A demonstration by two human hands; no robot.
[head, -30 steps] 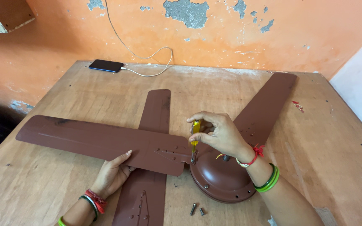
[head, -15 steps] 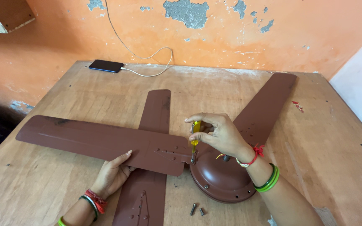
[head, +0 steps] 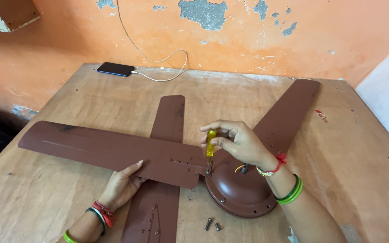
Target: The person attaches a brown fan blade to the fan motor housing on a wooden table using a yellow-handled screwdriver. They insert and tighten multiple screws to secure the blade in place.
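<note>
A brown ceiling fan motor housing (head: 239, 193) lies on a wooden table (head: 91, 99). My right hand (head: 237, 141) grips a yellow-handled screwdriver (head: 210, 148) held upright, its tip at the joint where a long brown fan blade (head: 100, 150) meets the housing. My left hand (head: 123, 184) presses flat under the near edge of that blade. A second blade (head: 287, 112) reaches toward the far right. A third blade (head: 167, 121) lies loose beneath the long one and runs toward me. Two loose screws (head: 211, 223) rest in front of the housing.
A dark phone (head: 115, 69) with a white cable (head: 163, 67) lies at the table's far edge against the orange peeling wall. A wooden shelf corner (head: 5, 13) shows at top left. A small red scrap (head: 320, 114) lies at the right.
My right hand has shifted its fingers slightly on the screwdriver handle. The view has tilted a little. The blades and my left hand stay where they were.
</note>
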